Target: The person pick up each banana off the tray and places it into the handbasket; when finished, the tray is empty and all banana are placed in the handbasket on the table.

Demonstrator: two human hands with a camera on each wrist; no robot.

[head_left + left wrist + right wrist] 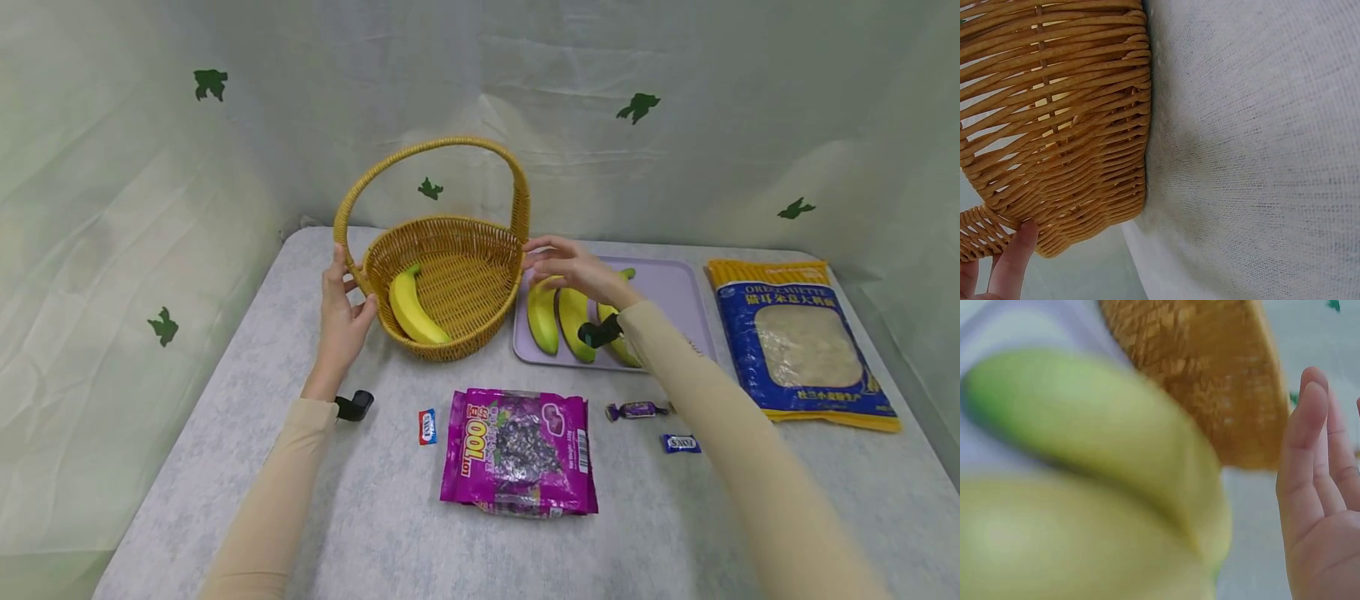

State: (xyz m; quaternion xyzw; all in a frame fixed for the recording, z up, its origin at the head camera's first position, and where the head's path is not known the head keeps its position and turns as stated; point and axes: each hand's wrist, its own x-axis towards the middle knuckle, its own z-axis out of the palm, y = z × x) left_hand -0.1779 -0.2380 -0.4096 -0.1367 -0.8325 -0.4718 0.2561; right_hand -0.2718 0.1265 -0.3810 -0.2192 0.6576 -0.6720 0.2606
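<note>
Basket (pixel 450 283) of woven wicker is seen standing on the bench (pixel 225 433), toward the back and left of centre, with its arched handle upright; one yellow banana (pixel 411 308) is held inside it, lying against the left wall. The left hand (pixel 339 321) is laid against the basket's left rim where the handle is joined, with the fingers loosely extended; in the left wrist view a fingertip (pixel 1013 259) is shown touching the lower edge of the weave. The right hand (pixel 573 267) is held at the basket's right rim, fingers spread and relaxed, nothing being gripped; whether the rim is actually touched cannot be told. Just right of the basket a lilac tray (pixel 675 292) is placed, and three green-yellow bananas (pixel 558 317) are carried on it, partly beneath the right wrist. Nearer the front a purple sweet bag (pixel 519 450) is laid flat; small wrapped sweets (pixel 637 410) are scattered beside it; a blue and yellow packet (pixel 802 350) is laid at the far right.
</note>
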